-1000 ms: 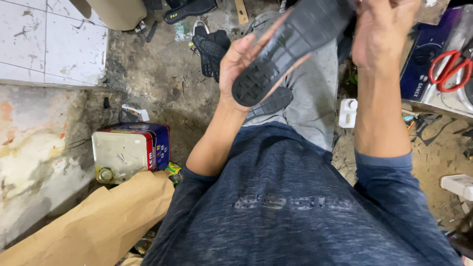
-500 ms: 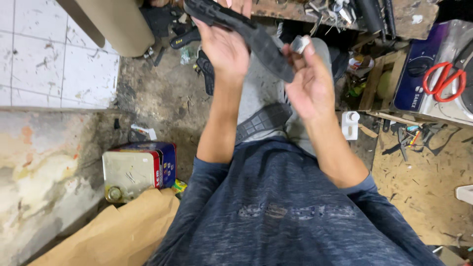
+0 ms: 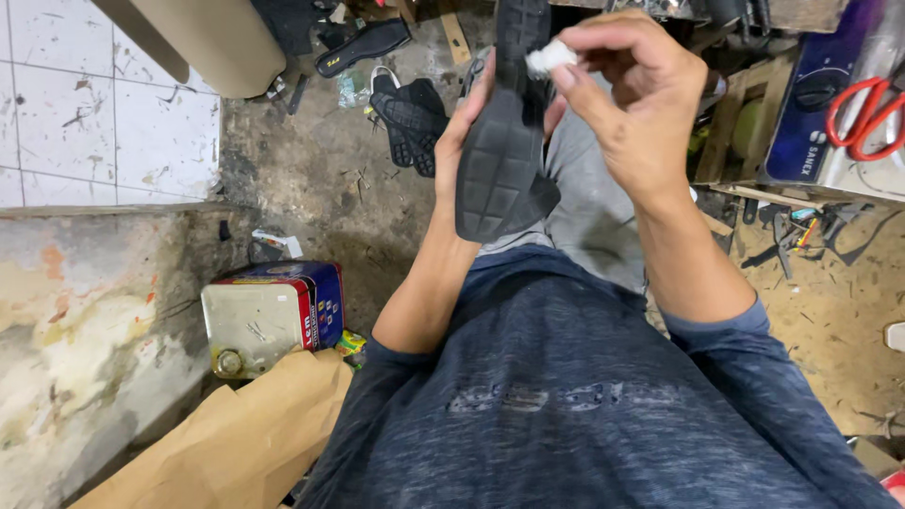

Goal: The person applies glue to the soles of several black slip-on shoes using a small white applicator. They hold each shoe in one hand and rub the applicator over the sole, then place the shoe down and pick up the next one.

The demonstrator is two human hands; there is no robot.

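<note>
Left hand point(image 3: 462, 141) wraps the edge of a black rubber shoe sole point(image 3: 504, 141) from behind, fingers curled around it, holding it upright above the lap with the tread side facing the camera. Tread is matte, moulded in blocky squares at the heel end, which is rounded and hangs lowest. Right hand point(image 3: 627, 104) is pinched narrow: thumb and fingertips grip a small white wad point(image 3: 550, 58), soft and crumpled, pressed to the sole's upper right edge.

Below left, a dented rectangular metal can point(image 3: 269, 316), blue-sided with a screw cap, lies on gritty concrete. Creased brown paper point(image 3: 236, 434) lies just beside it. More black soles point(image 3: 405, 118) lie further off. Red-handled scissors point(image 3: 863, 118) rest at far right.
</note>
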